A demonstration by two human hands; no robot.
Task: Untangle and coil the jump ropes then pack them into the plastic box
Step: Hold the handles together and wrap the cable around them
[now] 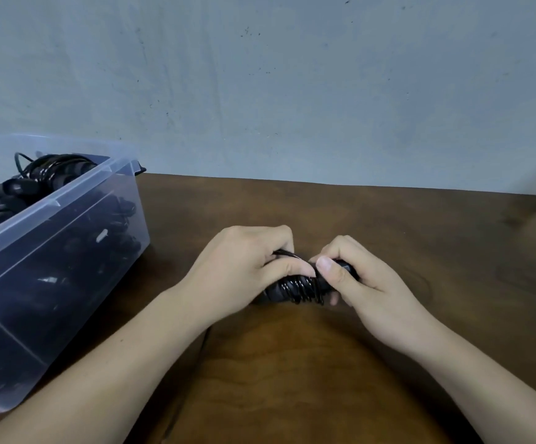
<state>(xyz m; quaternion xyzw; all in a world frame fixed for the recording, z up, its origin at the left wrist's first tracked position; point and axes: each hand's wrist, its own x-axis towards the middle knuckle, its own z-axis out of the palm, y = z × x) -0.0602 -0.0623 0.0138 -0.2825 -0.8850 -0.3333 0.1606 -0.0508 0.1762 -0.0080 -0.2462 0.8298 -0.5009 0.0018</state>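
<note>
Left grip [244, 267]: clenched on the jump rope [297, 288]. The fingers curl over the top of the bundle, the thumb lies against the wound turns, and a strand of cord emerges at the knuckles.
Right grip [364, 280]: clenched on the right end of the same jump rope, thumb on top and fingers curled beneath.
Position of held item: between the two grips, near the centre of the worktop [292, 373]. Whether it touches the surface cannot be determined.
Appearance: black throughout. Thin glossy cord is wound in close turns round a thicker dark core, judged to be the handles laid side by side.
Handling (judged): light. The cord looks flexible, springy and smooth-coated, so the turns are likely to slip or unwind if released. The core looks rigid.
Where to hold (judged): round the wound section, with the rigid core inside and one thumb on the last turn until the free end is tucked.
Stage (judged): winding is near complete. Securing the end and transferring the rope to the box are not yet done.
Plastic box [68, 200]: translucent and open, at the left of the worktop, well apart from the grips. It holds several coiled black ropes [52, 169], stacked close to the rim.
Wall [292, 91]: blue-grey and scuffed, directly behind the worktop.
</note>
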